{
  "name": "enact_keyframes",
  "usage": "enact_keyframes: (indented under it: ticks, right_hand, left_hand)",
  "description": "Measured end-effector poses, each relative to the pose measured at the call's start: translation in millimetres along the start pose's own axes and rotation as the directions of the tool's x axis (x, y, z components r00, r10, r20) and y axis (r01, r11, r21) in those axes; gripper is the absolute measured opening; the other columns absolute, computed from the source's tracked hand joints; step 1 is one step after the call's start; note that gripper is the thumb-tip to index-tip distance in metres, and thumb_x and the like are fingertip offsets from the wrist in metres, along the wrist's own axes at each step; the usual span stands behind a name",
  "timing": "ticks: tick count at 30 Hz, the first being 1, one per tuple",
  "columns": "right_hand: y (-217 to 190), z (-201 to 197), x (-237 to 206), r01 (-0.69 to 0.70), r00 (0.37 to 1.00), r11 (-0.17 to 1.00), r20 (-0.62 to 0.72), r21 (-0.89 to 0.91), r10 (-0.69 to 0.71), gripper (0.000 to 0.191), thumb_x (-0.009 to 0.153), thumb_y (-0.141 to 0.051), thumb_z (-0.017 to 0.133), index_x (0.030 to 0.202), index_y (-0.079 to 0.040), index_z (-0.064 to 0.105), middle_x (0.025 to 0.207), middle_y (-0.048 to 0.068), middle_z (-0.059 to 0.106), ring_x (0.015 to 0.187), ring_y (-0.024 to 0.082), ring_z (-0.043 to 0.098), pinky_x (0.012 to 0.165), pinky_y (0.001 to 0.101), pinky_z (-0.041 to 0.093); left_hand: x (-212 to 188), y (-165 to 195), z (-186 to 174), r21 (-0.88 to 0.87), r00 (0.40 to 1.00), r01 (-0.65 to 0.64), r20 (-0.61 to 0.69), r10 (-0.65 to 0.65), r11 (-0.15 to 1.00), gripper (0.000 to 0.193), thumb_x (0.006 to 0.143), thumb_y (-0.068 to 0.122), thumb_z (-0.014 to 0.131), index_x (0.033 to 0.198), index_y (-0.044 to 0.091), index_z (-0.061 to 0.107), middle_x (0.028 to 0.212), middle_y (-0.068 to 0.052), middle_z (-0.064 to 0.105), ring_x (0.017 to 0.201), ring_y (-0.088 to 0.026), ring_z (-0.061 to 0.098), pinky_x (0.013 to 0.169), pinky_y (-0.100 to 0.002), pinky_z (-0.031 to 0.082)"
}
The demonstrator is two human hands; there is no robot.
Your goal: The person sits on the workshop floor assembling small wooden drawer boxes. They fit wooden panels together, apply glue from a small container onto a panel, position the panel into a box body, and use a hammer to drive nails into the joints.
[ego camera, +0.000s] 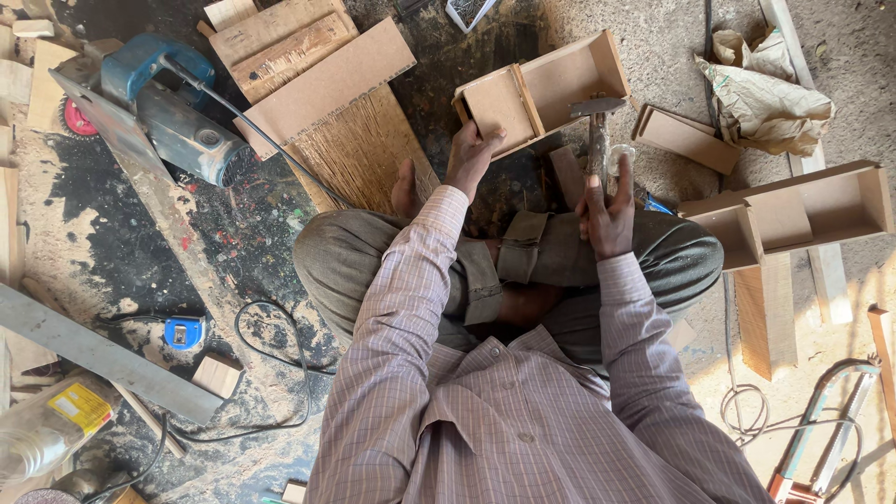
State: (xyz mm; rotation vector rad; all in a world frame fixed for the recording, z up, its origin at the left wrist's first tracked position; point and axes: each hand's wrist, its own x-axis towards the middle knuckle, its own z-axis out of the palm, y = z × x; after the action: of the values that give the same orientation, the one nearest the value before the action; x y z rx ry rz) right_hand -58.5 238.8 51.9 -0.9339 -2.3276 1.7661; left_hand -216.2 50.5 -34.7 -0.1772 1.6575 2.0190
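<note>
**Hammer raised beside a small board box held on the workshop floor**

The open board box (541, 89) lay on its side on the dusty floor, just ahead of the seated person's crossed legs, its opening facing the camera and one divider inside. The left hand (471, 154) reached forward with the arm nearly straight and gripped the box's near left edge, fingers curled over the board. The right hand (607, 215) was drawn closer to the knee, wrapped shut around the handle of a hammer (597, 121) held upright, its metal head just beside the box's lower right corner.

Three board boxes showed in all: the held one, a long divided box (793, 215) to the right, and a smaller flat piece (681, 138) between them. One blue power saw (159, 107) sat at upper left, one blue tape measure (184, 331) at lower left, one crumpled paper bag (765, 93) at upper right.

Stacked boards (308, 75) crowded the box's left side, with a bare strip of floor between them. Cables and offcuts edged the remaining ground.
</note>
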Motion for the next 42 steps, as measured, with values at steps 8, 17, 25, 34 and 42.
enact_keyframes:
  ticks: [8,17,25,34,42]
  right_hand:
    - [17,-8,31,-0.248,0.966,0.924,0.142,0.291,0.214,0.04,0.097,-0.037,0.078,0.106,-0.002,0.061,0.071,0.0,0.058,0.048,0.007,0.046,0.041,0.0228,0.035]
    - [15,29,30,0.004,0.999,0.972,0.046,0.235,-0.016,0.052,0.092,-0.032,0.082,0.122,0.001,0.054,0.107,0.011,0.075,0.079,0.02,0.078,0.06,0.0289,0.062]
    - [15,45,32,-0.063,0.998,0.963,0.038,0.263,0.055,0.057,0.085,-0.031,0.087,0.122,0.0,0.056,0.111,0.012,0.073,0.097,0.023,0.077,0.072,0.0358,0.069]
    - [7,37,27,0.052,0.999,0.94,-0.008,0.337,-0.053,0.041,0.098,-0.03,0.073,0.123,-0.002,0.058,0.11,0.007,0.072,0.094,0.017,0.074,0.076,0.0362,0.068]
    - [-4,7,2,0.218,0.976,0.857,-0.09,0.466,-0.199,0.022,0.107,-0.021,0.072,0.115,-0.004,0.06,0.101,0.001,0.068,0.09,0.008,0.065,0.081,0.0278,0.061]
  left_hand:
    - [-8,-7,4,-0.091,1.0,-0.02,-0.022,0.019,0.996,0.04,0.091,0.034,0.073,0.114,0.003,0.065,0.106,-0.008,0.073,0.1,-0.015,0.067,0.09,-0.03,0.051]
    - [-25,-30,13,0.003,0.982,0.173,0.081,-0.173,0.985,0.042,0.096,0.034,0.077,0.106,-0.004,0.064,0.097,-0.011,0.063,0.091,-0.02,0.061,0.082,-0.033,0.056]
    - [-40,-22,-14,0.747,0.811,-0.223,-0.214,0.544,0.626,0.064,0.073,0.008,0.062,0.135,0.0,0.052,0.121,-0.022,0.064,0.108,-0.037,0.066,0.091,-0.043,0.055]
    - [-36,19,-2,0.845,0.741,-0.379,0.033,0.671,0.378,0.016,0.096,0.017,0.066,0.11,0.011,0.07,0.107,-0.009,0.075,0.097,-0.033,0.07,0.087,-0.047,0.052]
    - [-92,67,23,0.879,0.636,-0.46,0.225,0.739,0.129,0.011,0.098,0.014,0.064,0.093,0.004,0.064,0.084,-0.012,0.068,0.079,-0.03,0.069,0.076,-0.044,0.055]
